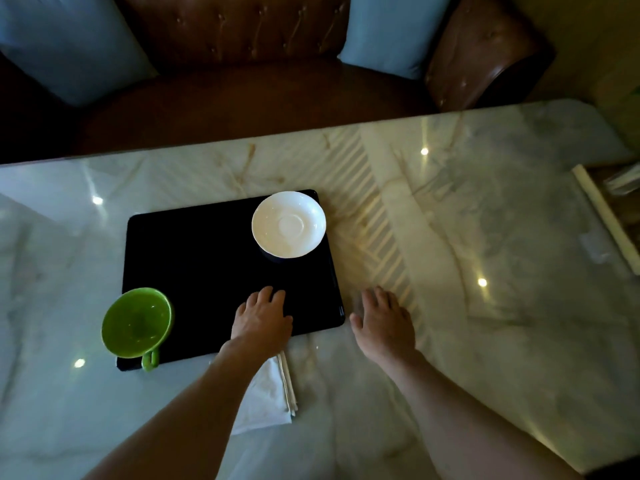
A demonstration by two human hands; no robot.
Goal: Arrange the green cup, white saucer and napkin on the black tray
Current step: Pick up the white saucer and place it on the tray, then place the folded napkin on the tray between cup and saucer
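A black tray [207, 265] lies on the marble table. The white saucer [288, 224] sits on its far right corner. The green cup [137, 323] stands upright on the tray's near left corner, handle pointing toward me. My left hand [261, 318] rests flat over the tray's near edge, fingers apart, holding nothing. Under my left forearm, a folded white napkin [270, 393] lies on the table just in front of the tray. My right hand [382, 322] lies flat on the table just right of the tray, empty.
The marble table [485, 237] stretches to the right, with a pale long bar [604, 216] at its far right edge. Behind the table stands a brown leather sofa [242, 64] with blue cushions [391, 32].
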